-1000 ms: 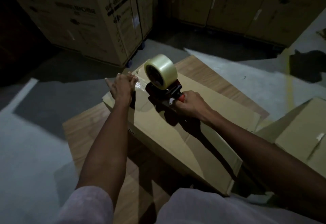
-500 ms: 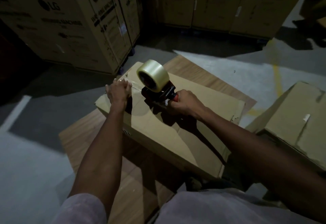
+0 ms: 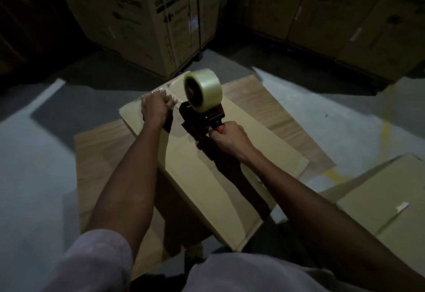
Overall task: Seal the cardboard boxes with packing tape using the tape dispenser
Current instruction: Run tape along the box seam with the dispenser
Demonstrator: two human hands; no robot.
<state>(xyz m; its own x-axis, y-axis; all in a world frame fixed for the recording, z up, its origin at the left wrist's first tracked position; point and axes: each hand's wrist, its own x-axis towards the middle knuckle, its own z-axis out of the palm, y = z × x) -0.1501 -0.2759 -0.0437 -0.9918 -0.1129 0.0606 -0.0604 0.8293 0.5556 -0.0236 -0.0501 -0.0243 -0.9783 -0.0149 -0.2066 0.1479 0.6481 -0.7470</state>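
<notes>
A long flat cardboard box [image 3: 230,165] lies slantwise on a wooden board [image 3: 99,153] on the floor. My right hand [image 3: 230,141] grips the red handle of a tape dispenser [image 3: 200,117] that stands on the box's top near its far end. A roll of clear tape [image 3: 204,89] sits on the dispenser. My left hand [image 3: 155,108] rests at the box's far left corner with its fingers curled over the clear tape end pulled out from the dispenser. Whether the fingers pinch the tape is hard to tell in the dim light.
A second cardboard box [image 3: 379,202] with a bit of tape on it lies at the right. Tall printed cartons [image 3: 142,20] stand behind at the left, and more cartons [image 3: 333,11] at the back right. Grey floor surrounds the board.
The dispenser and my right hand have drawn back a little along the box, away from my left hand. My left hand stays at the far corner. The head camera has shifted.
</notes>
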